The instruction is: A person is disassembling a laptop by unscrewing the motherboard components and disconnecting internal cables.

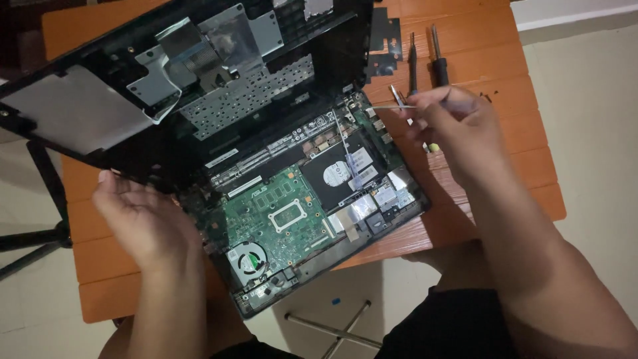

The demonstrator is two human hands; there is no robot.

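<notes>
Orange wooden slats form the table (478, 60), which stands on a pale tiled floor (598, 133).

1. An opened laptop base (302, 219) lies diagonally on the table, its near corner overhanging the edge. I see the green mainboard (272, 213), a round cooling fan (247, 259) near that corner and a black drive (342, 174) to the right.
2. The detached top cover (166, 86) is tilted up over the far side of the base, underside toward the camera, showing metal shielding. This angle keeps the internals exposed.
3. My left hand (143, 223) has its fingers spread and pressed under the cover's lower edge, propping it; it is not clenched.
4. My right hand (452, 129) is pinched together on thin metal tweezers (392, 107), tips pointing left over the base's far right corner. I judge the pinch suits fine work at a connector there.
5. 2 dark-handled screwdrivers (425, 60) lie parallel on the table beyond the right hand, within reach. A dark flat plate (384, 33) sits just left of them.
</notes>
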